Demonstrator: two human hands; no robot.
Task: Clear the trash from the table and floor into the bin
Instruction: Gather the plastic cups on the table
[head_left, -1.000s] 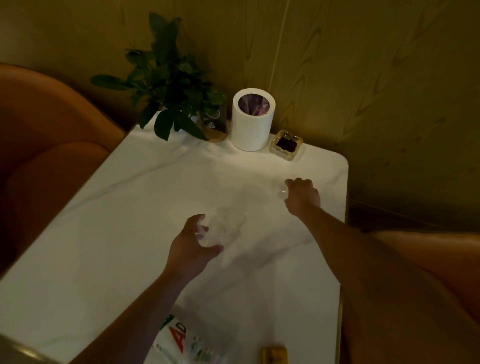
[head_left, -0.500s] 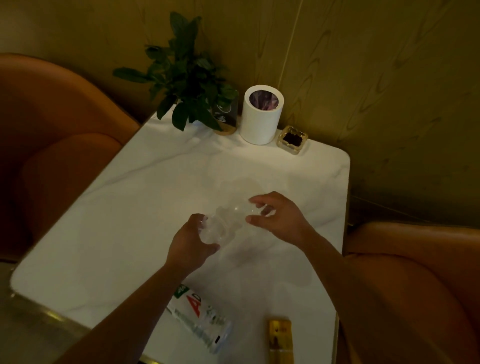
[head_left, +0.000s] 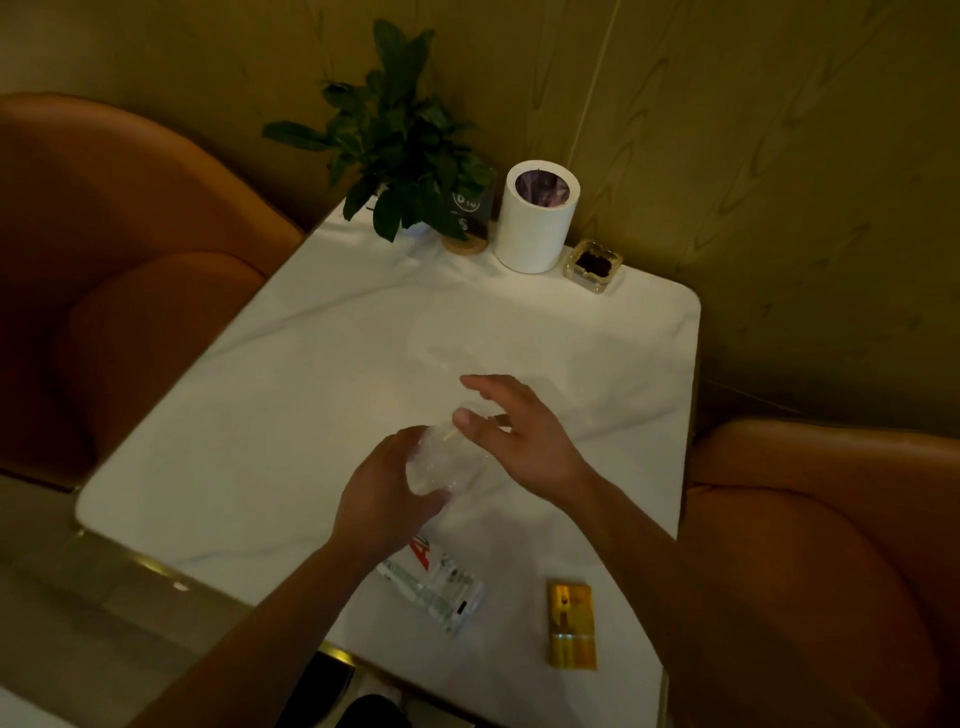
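A clear plastic cup (head_left: 441, 462) is tilted above the white marble table (head_left: 291, 374), and my left hand (head_left: 384, 504) grips it from below. My right hand (head_left: 519, 441) is at the cup's mouth with fingers spread and the thumb against the rim; what lies inside the cup is too faint to tell. A crushed clear bottle with a red and green label (head_left: 431, 582) lies on the table under my left wrist. Near the front right edge sits a gold cigarette pack (head_left: 570, 623). The white round bin (head_left: 535, 228) with a purple liner stands at the far edge.
A potted plant (head_left: 405, 150) and a small dark sign on a wooden base (head_left: 465, 218) stand left of the bin, a glass ashtray (head_left: 595, 264) right of it. Orange chairs flank the table on the left (head_left: 130, 260) and right (head_left: 831, 545). A dark shoe (head_left: 322, 686) shows below the front edge.
My right hand came back from the far right of the table with a small clear item, met the cup in my left hand, and its fingers have now spread. The view has shifted back.
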